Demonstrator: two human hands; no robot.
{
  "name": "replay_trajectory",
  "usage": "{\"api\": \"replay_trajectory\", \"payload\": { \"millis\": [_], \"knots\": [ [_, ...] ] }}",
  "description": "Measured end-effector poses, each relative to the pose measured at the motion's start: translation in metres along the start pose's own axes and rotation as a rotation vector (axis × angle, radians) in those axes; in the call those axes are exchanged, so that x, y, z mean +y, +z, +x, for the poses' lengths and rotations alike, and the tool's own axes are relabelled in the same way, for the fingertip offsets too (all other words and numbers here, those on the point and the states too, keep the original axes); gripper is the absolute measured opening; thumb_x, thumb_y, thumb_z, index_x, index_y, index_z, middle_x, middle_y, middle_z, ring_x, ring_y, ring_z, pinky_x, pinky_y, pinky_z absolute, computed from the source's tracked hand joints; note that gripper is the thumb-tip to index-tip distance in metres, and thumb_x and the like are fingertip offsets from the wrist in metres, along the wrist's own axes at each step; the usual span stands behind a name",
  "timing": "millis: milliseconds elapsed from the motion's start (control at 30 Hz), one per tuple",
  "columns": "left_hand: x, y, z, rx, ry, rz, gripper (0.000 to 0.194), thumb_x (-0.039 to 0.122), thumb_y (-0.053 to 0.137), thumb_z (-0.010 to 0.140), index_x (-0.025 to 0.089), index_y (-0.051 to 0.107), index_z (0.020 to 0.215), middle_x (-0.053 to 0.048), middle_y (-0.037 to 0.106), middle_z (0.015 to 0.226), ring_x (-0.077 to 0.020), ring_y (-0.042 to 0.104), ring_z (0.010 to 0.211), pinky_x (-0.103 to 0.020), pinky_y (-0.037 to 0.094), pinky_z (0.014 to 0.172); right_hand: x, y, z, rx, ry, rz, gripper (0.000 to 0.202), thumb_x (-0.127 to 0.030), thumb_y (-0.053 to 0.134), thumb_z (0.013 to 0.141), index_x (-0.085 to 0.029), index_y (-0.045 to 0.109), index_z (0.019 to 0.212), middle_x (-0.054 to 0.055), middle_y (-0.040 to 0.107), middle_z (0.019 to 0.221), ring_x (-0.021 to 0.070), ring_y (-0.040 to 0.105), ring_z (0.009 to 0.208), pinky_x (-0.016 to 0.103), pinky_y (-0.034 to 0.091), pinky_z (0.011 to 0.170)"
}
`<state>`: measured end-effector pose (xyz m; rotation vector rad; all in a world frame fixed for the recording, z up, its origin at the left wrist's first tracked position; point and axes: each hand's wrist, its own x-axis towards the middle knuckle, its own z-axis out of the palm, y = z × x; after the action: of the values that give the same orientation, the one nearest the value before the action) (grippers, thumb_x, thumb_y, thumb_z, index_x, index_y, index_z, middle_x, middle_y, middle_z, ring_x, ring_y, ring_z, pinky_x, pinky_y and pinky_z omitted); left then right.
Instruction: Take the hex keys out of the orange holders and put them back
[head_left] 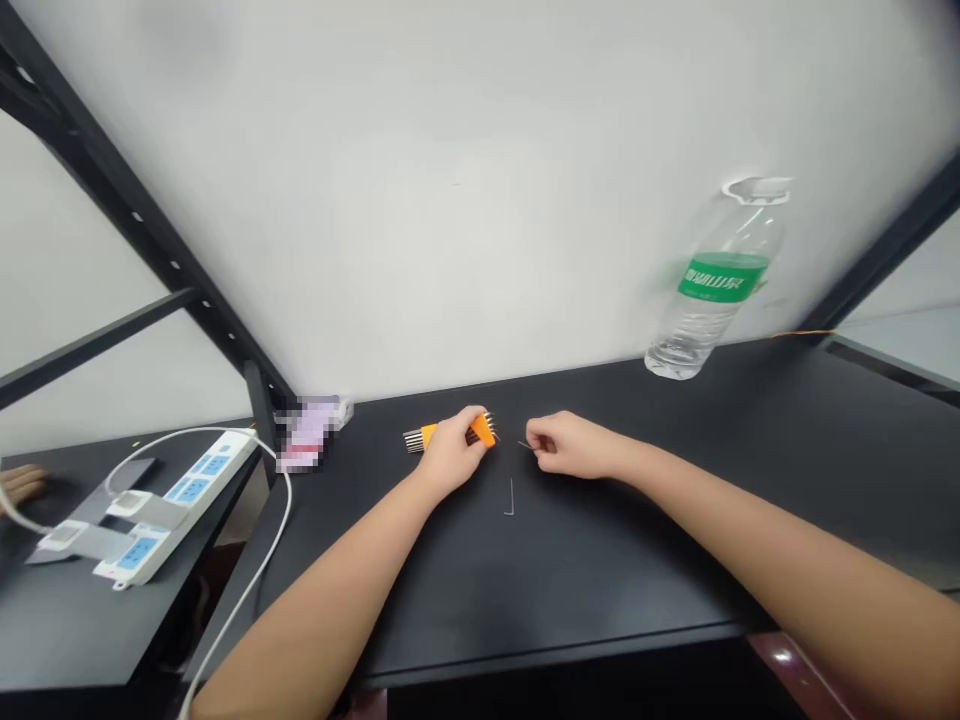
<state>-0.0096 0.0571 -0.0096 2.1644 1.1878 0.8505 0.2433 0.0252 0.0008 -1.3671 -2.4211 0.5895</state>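
My left hand (450, 452) is closed round an orange holder (484, 430) with several metal hex keys standing out at both ends; the fingers hide its middle. A short way to the right, my right hand (566, 445) pinches a thin hex key (524, 445), whose tip points toward the holder without touching it. On the black table (600, 580), just below the gap between my hands, lies a small L-shaped hex key (512, 497).
A large clear water bottle (709, 285) with a green label stands against the wall at the right. To the left are a pixelated packet (307, 432), a white power strip (180, 508) with plugged-in chargers, and a white cable (274, 550). Another person's hand (22, 485) rests at the far left.
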Motion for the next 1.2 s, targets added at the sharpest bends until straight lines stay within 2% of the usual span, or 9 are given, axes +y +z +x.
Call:
{"api": "replay_trajectory", "payload": {
  "millis": [100,200,300,633,867,1133,1200],
  "knots": [
    [-0.004,0.004,-0.002,0.018,0.021,0.003,0.049,0.007,0.059,0.080,0.027,0.060,0.126,-0.001,0.071,0.112,-0.0192,0.068,0.098,-0.033,0.054,0.091,-0.003,0.008,0.001,0.088,-0.077,0.216,0.008,-0.015,0.057,0.078,-0.023,0.057,0.081,-0.004,0.060,0.071,0.0124,0.053,0.061,0.024,0.042,0.060],
    [-0.004,0.007,-0.002,-0.002,0.001,-0.038,0.056,0.002,0.053,0.078,0.027,0.059,0.128,-0.003,0.070,0.118,-0.0198,0.067,0.101,-0.034,0.054,0.091,-0.006,0.015,0.005,0.130,-0.081,0.319,0.007,-0.015,0.056,0.082,-0.023,0.056,0.083,-0.004,0.058,0.071,0.0121,0.051,0.061,0.024,0.042,0.060],
    [-0.001,0.009,-0.001,-0.047,-0.049,-0.095,0.053,0.003,0.052,0.080,0.027,0.059,0.126,-0.002,0.071,0.111,-0.0184,0.068,0.094,-0.033,0.055,0.086,-0.006,0.019,0.008,0.145,-0.071,0.336,0.008,-0.015,0.056,0.084,-0.023,0.056,0.083,-0.003,0.056,0.070,0.0121,0.049,0.060,0.025,0.040,0.060],
    [0.015,0.012,0.006,-0.068,-0.147,-0.096,0.046,0.005,0.053,0.080,0.028,0.063,0.118,-0.001,0.070,0.097,-0.0180,0.065,0.083,-0.031,0.054,0.077,0.010,0.018,-0.001,0.131,0.005,0.507,0.008,-0.024,0.059,0.090,-0.026,0.057,0.083,-0.002,0.054,0.069,0.0141,0.049,0.060,0.027,0.041,0.057],
    [0.014,0.012,0.006,-0.057,-0.152,-0.096,0.045,0.006,0.054,0.082,0.026,0.061,0.122,-0.002,0.071,0.103,-0.0166,0.066,0.085,-0.030,0.054,0.079,0.007,0.017,0.001,0.159,0.019,0.645,0.007,-0.024,0.059,0.091,-0.023,0.058,0.084,-0.002,0.052,0.068,0.0117,0.045,0.057,0.026,0.039,0.053],
    [0.015,0.012,0.004,-0.125,-0.162,-0.088,0.041,0.007,0.054,0.082,0.024,0.059,0.119,0.000,0.068,0.096,-0.0146,0.063,0.080,-0.027,0.052,0.075,0.006,0.017,0.007,0.126,0.071,0.633,0.006,-0.018,0.058,0.089,-0.020,0.059,0.083,-0.003,0.051,0.069,0.0104,0.044,0.060,0.024,0.038,0.056],
    [0.013,0.012,0.003,-0.138,-0.153,-0.104,0.040,0.007,0.055,0.082,0.025,0.060,0.118,0.000,0.068,0.095,-0.0145,0.063,0.079,-0.026,0.052,0.075,0.006,0.017,0.004,0.153,0.063,0.628,0.006,-0.018,0.059,0.089,-0.020,0.060,0.083,-0.004,0.051,0.069,0.0104,0.044,0.060,0.023,0.038,0.056]
  ]
}}
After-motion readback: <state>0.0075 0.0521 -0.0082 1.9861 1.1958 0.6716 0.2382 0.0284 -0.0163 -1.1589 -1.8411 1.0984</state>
